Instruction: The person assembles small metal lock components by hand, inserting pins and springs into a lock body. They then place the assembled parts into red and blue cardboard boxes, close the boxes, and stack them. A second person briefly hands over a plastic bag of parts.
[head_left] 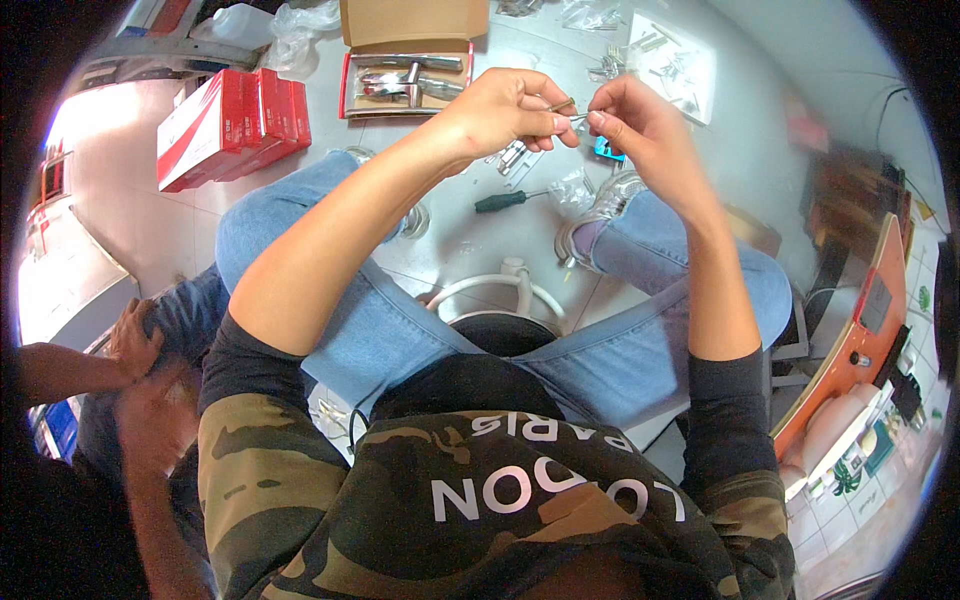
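Observation:
Raised over the floor, my left hand (497,108) pinches a small, thin brass-coloured piece (563,104) between its fingertips. My right hand (648,128) faces it, thumb and forefinger closed on a thin silvery metal pin (579,117) that reaches toward the left fingertips. Whether the two pieces touch is too small to tell. Beneath the hands lie a silvery metal fitting (516,160) and a bright blue object (606,149), partly covered by my right hand. A screwdriver with a dark green handle (500,202) rests on the floor beside a clear plastic bag (573,192).
An open cardboard box (414,22) holds metal door handles (412,83). Red and white boxes (225,130) stand at left; a white tray (704,62) of small metal parts lies far right. Another person's hand (135,340) rests at left. A stool (513,272) sits between my legs.

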